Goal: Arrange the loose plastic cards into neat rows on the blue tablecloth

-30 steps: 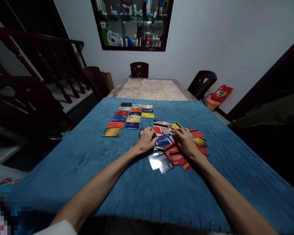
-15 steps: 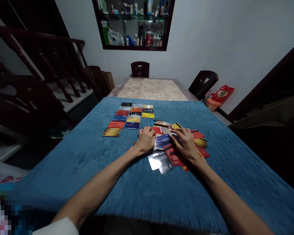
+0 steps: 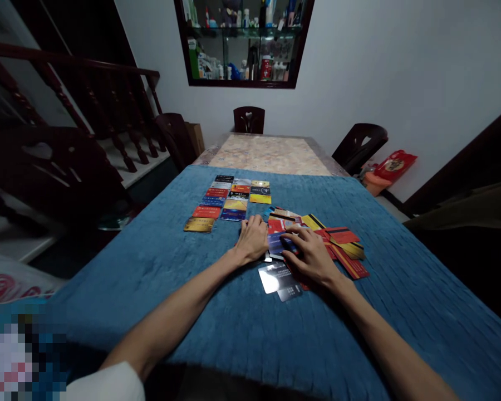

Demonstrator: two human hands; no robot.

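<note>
A loose pile of bank cards lies on the blue cloth in front of me. My left hand [image 3: 253, 240] rests at the pile's left edge, its fingers curled down and close together. A sliver of red peeks out beside it, and what lies under the palm is hidden. Over the pile is my right hand [image 3: 309, 256], fingers apart and bent, the tips touching or just above a blue card [image 3: 276, 244]. Close to my right wrist are a shiny silver-grey card [image 3: 274, 278] and a red card [image 3: 353, 263]. A yellow card [image 3: 313, 222] shows behind the fingers.
Several cards lie in overlapping columns to the left, with a gold card [image 3: 199, 224] nearest me. The blue cloth [image 3: 158, 278] covers the near table; a patterned tabletop [image 3: 271, 153] shows beyond. Chairs stand around it, including a dark chair [image 3: 249, 120] at the far end.
The view has swung slightly left, so everything sits further right. My right hand has slid a little toward me over the pile, covering more red cards. My left hand stays at the pile's left edge.
</note>
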